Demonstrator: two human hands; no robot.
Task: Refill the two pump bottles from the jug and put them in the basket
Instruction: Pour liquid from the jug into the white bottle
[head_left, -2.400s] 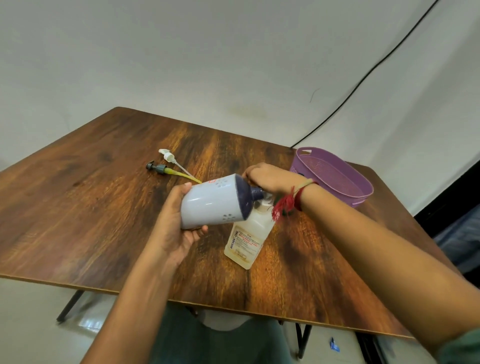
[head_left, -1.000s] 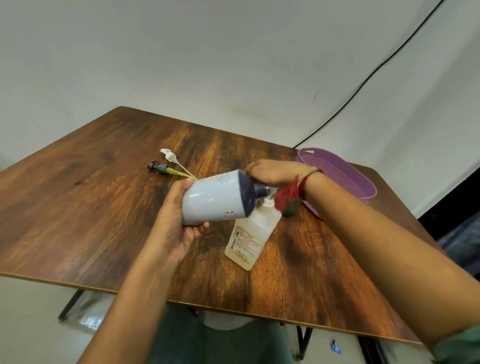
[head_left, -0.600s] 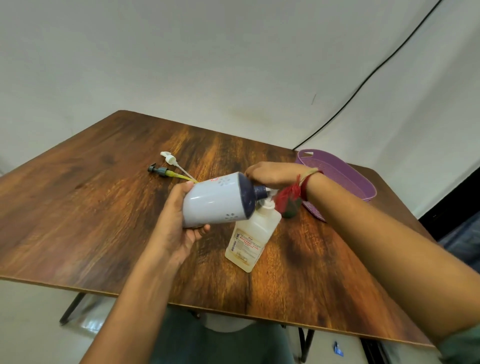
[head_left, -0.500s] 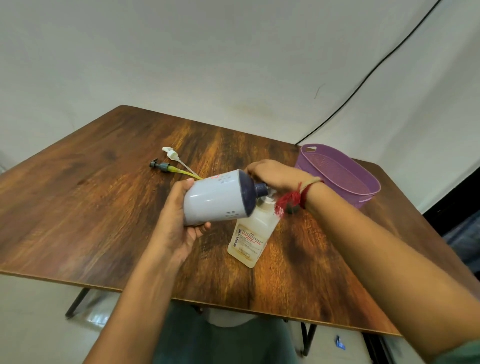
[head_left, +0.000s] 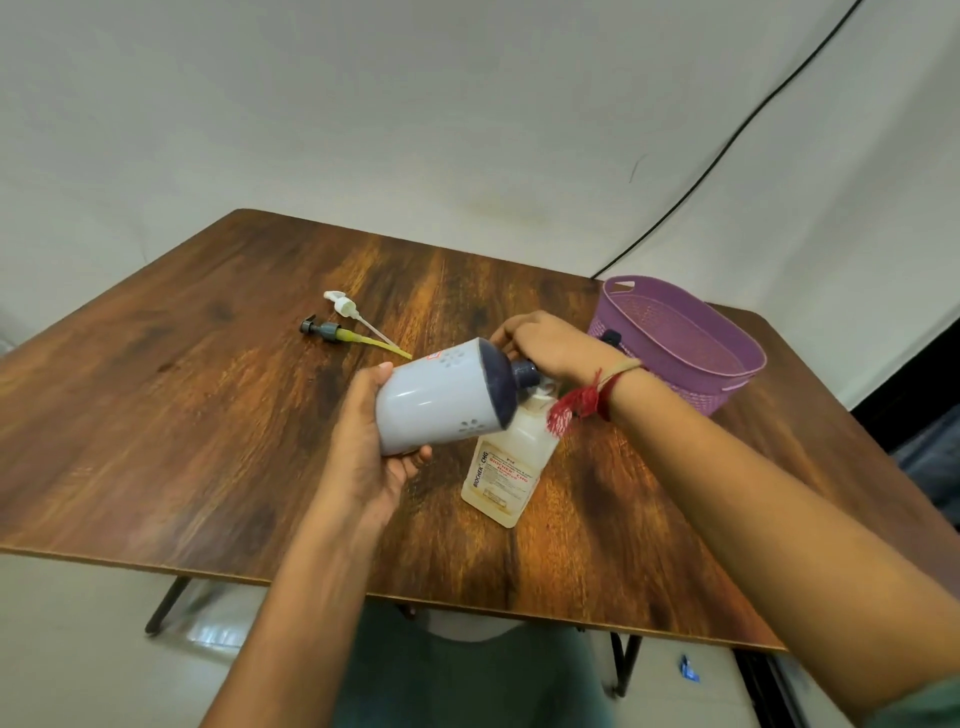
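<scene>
My left hand (head_left: 363, 457) grips a lavender jug (head_left: 441, 397) with a dark blue top, tipped on its side so its neck points right. Under that neck stands a clear bottle (head_left: 506, 470) with a printed label, its mouth hidden by my right hand (head_left: 550, 345). My right hand curls around the clear bottle's top, just beside the jug's neck. Two pump heads lie at the far left of the wooden table (head_left: 182, 441): a white pump (head_left: 343, 304) and a dark grey pump (head_left: 327, 331) with a yellow tube. The purple basket (head_left: 748, 374) sits at the far right.
A small dark object (head_left: 610, 338) shows just left of the basket, behind my right hand. A black cable (head_left: 727, 145) runs down the wall behind the table. The table's near edge lies below my forearms.
The jug stays tipped over the clear bottle throughout, and both hands keep their hold. The view has shifted slightly; the pumps and basket have not moved.
</scene>
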